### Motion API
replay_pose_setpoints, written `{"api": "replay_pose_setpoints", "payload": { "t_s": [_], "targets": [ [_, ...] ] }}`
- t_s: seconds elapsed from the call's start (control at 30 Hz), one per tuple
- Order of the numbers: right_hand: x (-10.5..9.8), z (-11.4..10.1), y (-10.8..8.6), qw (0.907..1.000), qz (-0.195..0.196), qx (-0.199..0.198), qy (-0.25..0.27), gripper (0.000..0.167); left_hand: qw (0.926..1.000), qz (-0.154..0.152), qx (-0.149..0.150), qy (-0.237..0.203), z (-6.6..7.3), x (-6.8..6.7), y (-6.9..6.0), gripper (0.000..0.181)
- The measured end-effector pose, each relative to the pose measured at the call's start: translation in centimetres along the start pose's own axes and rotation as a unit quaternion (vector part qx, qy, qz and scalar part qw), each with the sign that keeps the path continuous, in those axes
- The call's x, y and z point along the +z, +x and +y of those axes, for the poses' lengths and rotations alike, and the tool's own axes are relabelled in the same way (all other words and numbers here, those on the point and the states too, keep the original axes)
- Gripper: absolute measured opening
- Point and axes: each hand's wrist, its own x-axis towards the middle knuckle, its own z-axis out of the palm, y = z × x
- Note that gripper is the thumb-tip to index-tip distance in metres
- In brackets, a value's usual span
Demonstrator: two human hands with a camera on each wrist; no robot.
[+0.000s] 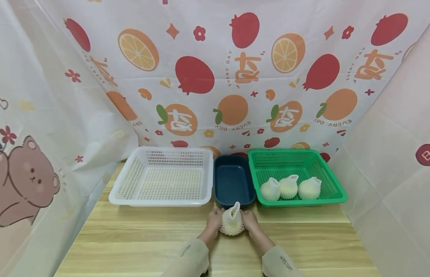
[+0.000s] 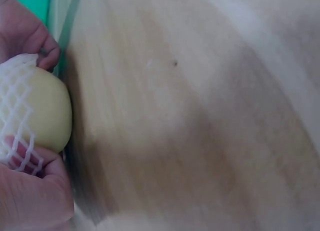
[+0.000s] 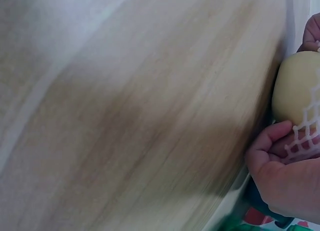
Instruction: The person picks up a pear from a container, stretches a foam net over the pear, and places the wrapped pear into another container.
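Observation:
A round, pale yellow fruit (image 2: 52, 111) sits in a white foam net (image 1: 232, 225) at the front of the table, just before the dark blue bin. My left hand (image 1: 214, 220) is at the net's left side, and my right hand (image 1: 250, 220) at its right. In the left wrist view, the left thumb and fingers pinch the lower edge of the mesh. The right wrist view has the right fingers curled into the net's edge, against the fruit. Bare skin of the fruit's bottom shows outside the net. Its top is mostly hidden by the gathered net.
Behind the hands stands the dark blue bin (image 1: 234, 200). Left of it is a white slotted basket (image 1: 197, 202). On the right, a green basket (image 1: 330, 198) holds three netted fruits (image 1: 288, 187). Printed curtains hang around the wooden table (image 1: 138, 242).

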Motion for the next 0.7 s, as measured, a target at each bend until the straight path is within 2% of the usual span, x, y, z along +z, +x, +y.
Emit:
{"api": "replay_pose_setpoints", "payload": {
  "t_s": [0.07,0.1,0.13,0.2,0.27,0.3,0.37,0.43,0.5,0.6,0.67,0.7],
  "targets": [
    [-0.4,-1.9,-1.2,0.9999,-0.001,0.015,-0.006,0.036,0.9999,0.007,-0.003,-0.010,-0.3,0.1,0.0,0.033],
    [-0.4,-3.2,-1.8,0.9989,0.003,0.042,-0.018,0.034,0.9999,0.011,-0.001,-0.011,-0.4,0.1,0.0,0.033],
    [-0.4,-3.0,-1.7,0.9990,0.002,0.041,-0.020,0.034,0.9998,0.016,0.001,-0.012,-0.6,0.2,0.1,0.033],
    [-0.2,-1.5,-0.6,0.9989,0.004,0.042,-0.023,0.036,0.9996,0.024,0.008,-0.012,-0.8,0.2,0.2,0.034],
    [0.2,2.6,1.8,0.9998,-0.003,-0.011,-0.018,0.041,0.9993,0.031,0.020,0.002,-0.8,0.3,0.4,0.034],
    [0.3,3.7,2.5,0.9995,-0.001,-0.020,-0.023,0.043,0.9989,0.034,0.028,0.014,-0.8,0.3,0.5,0.034],
    [0.3,4.8,3.3,0.9994,-0.005,-0.021,-0.028,0.045,0.9970,0.036,0.047,0.050,-0.7,0.2,0.6,0.033],
    [0.1,3.7,2.6,0.9991,-0.009,-0.020,-0.037,0.042,0.9926,0.034,0.071,0.092,-0.5,0.1,0.7,0.031],
    [-0.3,0.2,0.6,0.9981,-0.007,0.020,-0.058,0.038,0.9871,0.030,0.090,0.130,-0.4,-0.1,0.9,0.028],
    [-0.6,-2.5,-1.1,0.9968,-0.003,0.015,-0.079,0.031,0.9779,0.029,0.111,0.175,-0.2,-0.4,0.9,0.025],
    [-0.6,-3.2,-1.5,0.9964,0.006,0.017,-0.083,0.029,0.9728,0.035,0.116,0.197,-0.1,-0.5,0.9,0.023],
    [-0.7,-4.2,-2.3,0.9965,0.009,0.010,-0.082,0.028,0.9710,0.039,0.119,0.204,-0.1,-0.4,1.0,0.024]
  ]
}}
